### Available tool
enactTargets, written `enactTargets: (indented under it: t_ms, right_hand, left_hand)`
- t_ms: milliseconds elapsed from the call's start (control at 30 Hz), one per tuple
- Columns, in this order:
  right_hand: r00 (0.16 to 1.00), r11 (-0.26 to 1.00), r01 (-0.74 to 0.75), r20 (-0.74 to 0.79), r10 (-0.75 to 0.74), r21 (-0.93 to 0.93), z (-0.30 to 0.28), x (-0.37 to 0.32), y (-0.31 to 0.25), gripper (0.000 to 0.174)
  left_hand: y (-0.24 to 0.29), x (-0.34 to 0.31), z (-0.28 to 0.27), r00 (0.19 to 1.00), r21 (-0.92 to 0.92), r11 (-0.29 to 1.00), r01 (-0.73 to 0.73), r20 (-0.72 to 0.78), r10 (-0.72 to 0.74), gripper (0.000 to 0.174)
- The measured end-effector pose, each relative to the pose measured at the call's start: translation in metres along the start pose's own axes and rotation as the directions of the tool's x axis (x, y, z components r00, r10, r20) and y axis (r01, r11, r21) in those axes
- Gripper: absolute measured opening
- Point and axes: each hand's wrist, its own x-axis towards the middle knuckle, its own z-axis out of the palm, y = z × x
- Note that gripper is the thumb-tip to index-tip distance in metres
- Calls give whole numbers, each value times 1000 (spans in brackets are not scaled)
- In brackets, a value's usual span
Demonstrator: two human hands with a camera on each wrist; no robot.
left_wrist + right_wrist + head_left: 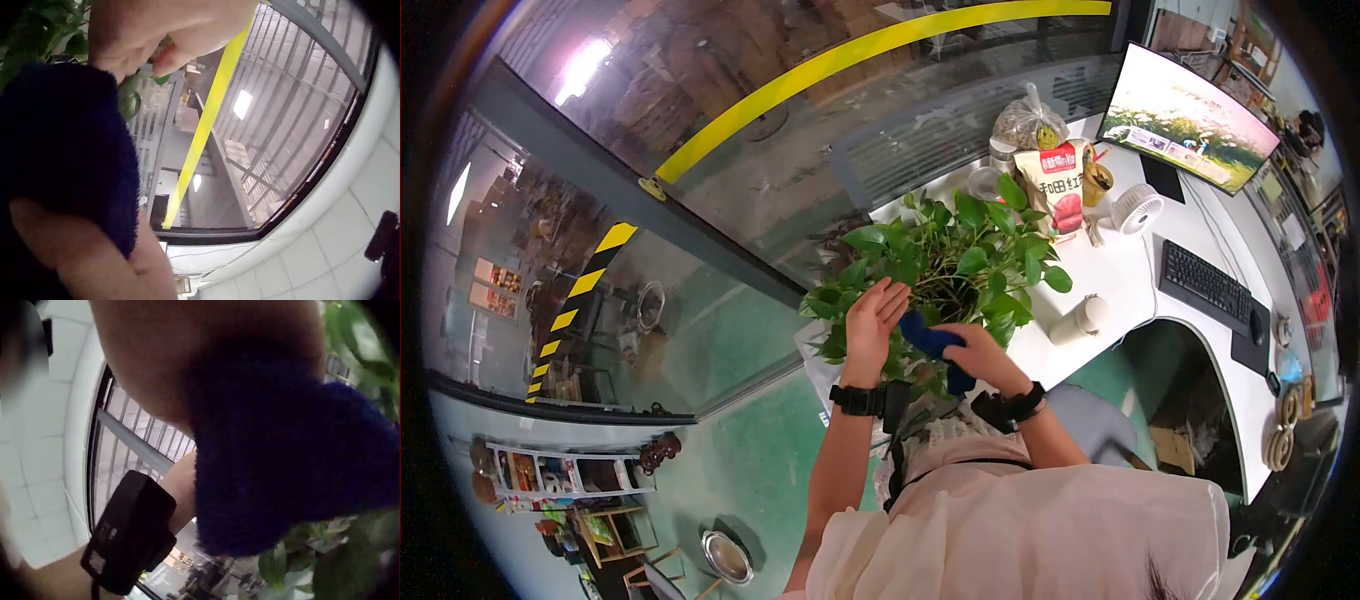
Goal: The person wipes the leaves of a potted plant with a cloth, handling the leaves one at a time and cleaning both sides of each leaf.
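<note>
The room has a green floor [690, 460] and a glass partition [800, 180]. The glass carries one plain yellow strip [1050, 9] and one black-and-yellow band [583, 290]. Clock positions are read in the head view, with one plush blue cloth [930, 338] as dial centre. The yellow strip runs from 10 to 1 o'clock; the band lies at 9 o'clock.

One white desk [1090, 260] extends from 1 to 3 o'clock. Items on desk:
- 1 o'clock: one printed food bag [1050, 185] and, behind it, one knotted clear bag [1030, 125].
- 2 o'clock: one small white fan [1138, 208] and, farther out, one lit monitor [1190, 120].
- 3 o'clock: one pale bottle [1082, 317]; farther out, one black keyboard [1205, 285] and one mouse [1256, 325].

One leafy plant [972, 262] stands at 12 o'clock, just beyond the cloth.

Hands: two, with one black camera [858, 400] on each wrist. The left hand [874, 318] is at 10 o'clock, at the near edge of the leaves; its fingers are extended and pressed together. Leaf contact cannot be determined. The right hand [982, 357] is at 4 o'clock; its fingers and thumb grip the cloth.

The cloth lies between both hands. One end points to 10 o'clock, toward the left hand; the other hangs at 5 o'clock, below the right hand.
</note>
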Motion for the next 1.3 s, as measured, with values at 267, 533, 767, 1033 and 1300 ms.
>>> enactTargets:
  t_ms: [267,533,767,1033,1300]
  right_hand:
    - [975,636,-94,-57,213,766,-39,0,-27,30]
    - [990,265,-120,96,102,957,-25,50,-52,34]
    - [961,297,-123,39,275,947,5,94,-8,17]
    - [951,262,-106,21,308,959,9,92,5,14]
    - [974,356,-58,-26,227,932,9,74,1,15]
  left_hand:
    - [25,-5,-21,989,296,953,-72,-102,106,34]
    - [50,39,-23,944,357,908,-219,-160,290,45]
    - [49,55,12,961,415,898,-144,-157,226,35]
    - [25,20,39,811,883,98,-458,370,453,16]
    - [-3,12,24,703,760,20,-649,590,398,35]
